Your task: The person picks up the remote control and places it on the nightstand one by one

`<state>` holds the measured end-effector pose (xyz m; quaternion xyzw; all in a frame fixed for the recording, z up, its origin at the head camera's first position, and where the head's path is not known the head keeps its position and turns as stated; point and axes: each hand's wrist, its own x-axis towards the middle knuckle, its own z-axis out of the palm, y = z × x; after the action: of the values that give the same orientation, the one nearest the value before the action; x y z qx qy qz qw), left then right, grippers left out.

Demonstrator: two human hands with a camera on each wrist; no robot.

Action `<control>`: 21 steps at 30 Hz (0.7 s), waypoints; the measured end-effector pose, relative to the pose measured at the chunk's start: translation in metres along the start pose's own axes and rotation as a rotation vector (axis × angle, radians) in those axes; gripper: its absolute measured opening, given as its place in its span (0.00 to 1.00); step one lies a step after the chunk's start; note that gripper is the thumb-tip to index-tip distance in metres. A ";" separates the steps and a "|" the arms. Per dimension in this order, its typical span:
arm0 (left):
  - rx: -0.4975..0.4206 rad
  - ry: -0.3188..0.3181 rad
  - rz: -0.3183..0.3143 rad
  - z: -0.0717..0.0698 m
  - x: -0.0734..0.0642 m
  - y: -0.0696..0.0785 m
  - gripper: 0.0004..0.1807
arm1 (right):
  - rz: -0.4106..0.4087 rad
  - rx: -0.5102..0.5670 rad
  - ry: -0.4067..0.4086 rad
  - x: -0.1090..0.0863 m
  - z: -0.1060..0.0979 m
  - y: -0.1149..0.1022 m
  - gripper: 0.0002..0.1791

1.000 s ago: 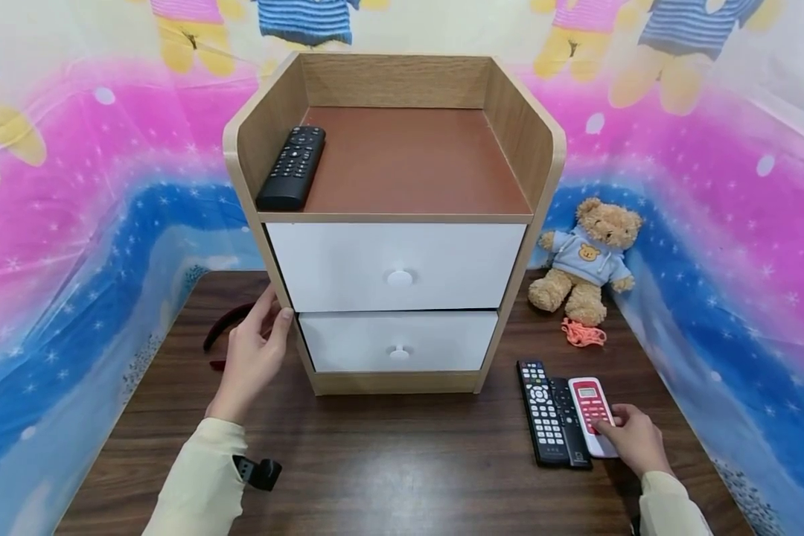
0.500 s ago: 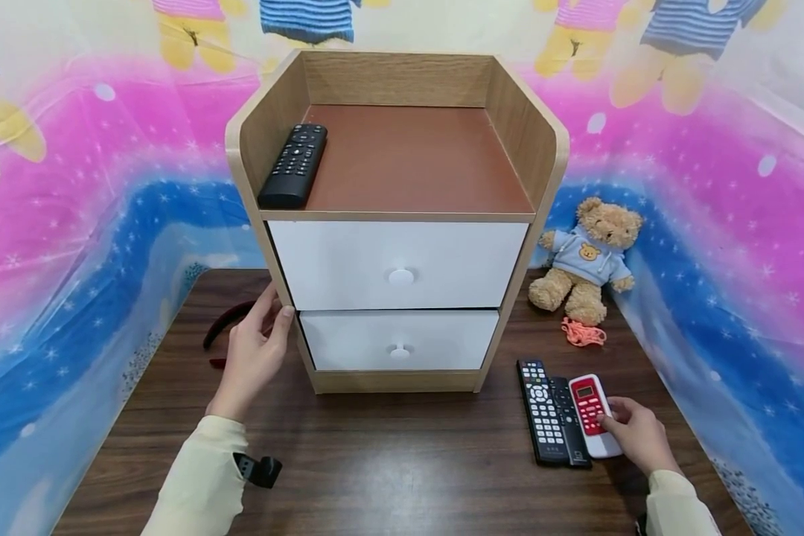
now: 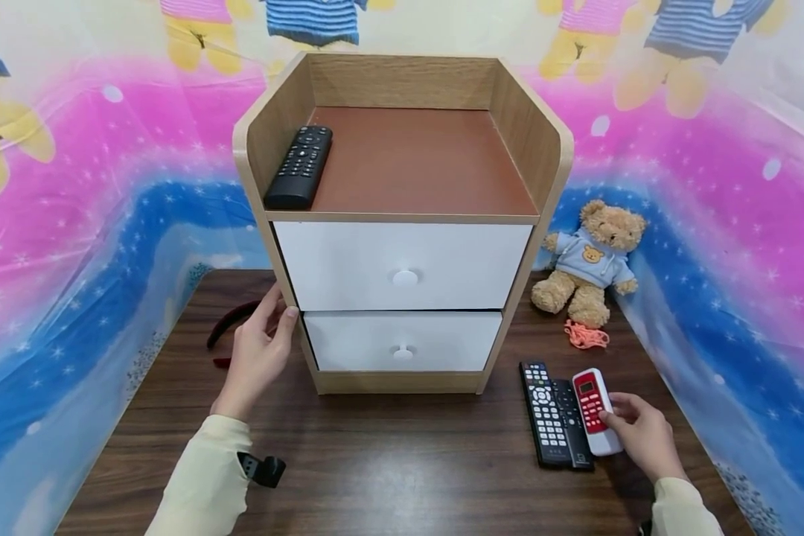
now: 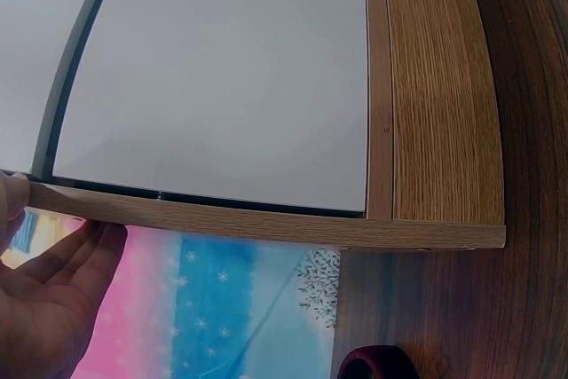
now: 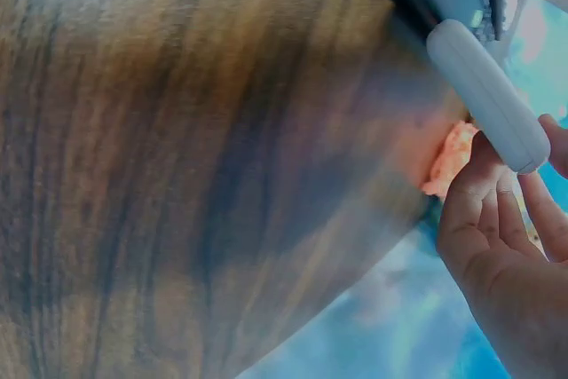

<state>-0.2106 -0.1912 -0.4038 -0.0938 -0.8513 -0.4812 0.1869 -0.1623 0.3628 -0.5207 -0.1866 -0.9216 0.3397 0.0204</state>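
A small wood-edged cabinet [image 3: 402,383] with two white drawers, both pushed in, stands on the table. My left hand [image 3: 257,356] grips its left side panel, with the thumb on the front edge and the fingers against the outer side. My right hand [image 3: 646,435] pinches a red-and-white remote control [image 3: 591,403] by its right edge; in the right wrist view the white remote [image 5: 488,95] is tilted and held above the table. Beside it lie a long black remote [image 3: 541,417] with pale buttons and a shorter black remote [image 3: 572,424]. Another black remote [image 3: 300,167] lies on the cabinet's top, at the left.
A teddy bear [image 3: 589,260] in a blue hoodie sits behind the remotes, with a coral yarn bundle [image 3: 586,334] at its feet. A dark red band [image 3: 226,324] lies left of the cabinet, partly behind my left hand. A patterned cloth surrounds the table.
My right hand has lifted the red-and-white remote's near side and shifted it slightly right and away from me, tilting it. My left hand stays on the cabinet.
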 end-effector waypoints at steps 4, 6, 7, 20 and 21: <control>-0.006 0.000 -0.012 0.000 0.000 0.001 0.30 | -0.043 0.063 0.043 -0.005 -0.008 -0.009 0.26; -0.005 0.002 -0.014 0.001 0.001 0.001 0.30 | -0.055 0.103 0.053 -0.009 -0.013 -0.016 0.26; -0.005 0.002 -0.013 0.001 0.001 0.001 0.30 | -0.055 0.125 0.053 -0.011 -0.016 -0.020 0.27; 0.011 0.007 0.003 0.001 0.001 0.002 0.29 | -0.308 0.260 0.154 -0.042 -0.058 -0.094 0.25; 0.011 0.007 0.003 0.001 0.001 0.003 0.29 | -0.335 0.278 0.162 -0.045 -0.061 -0.101 0.24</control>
<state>-0.2110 -0.1892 -0.4017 -0.0922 -0.8531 -0.4767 0.1910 -0.1444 0.3135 -0.4056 -0.0532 -0.8794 0.4393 0.1760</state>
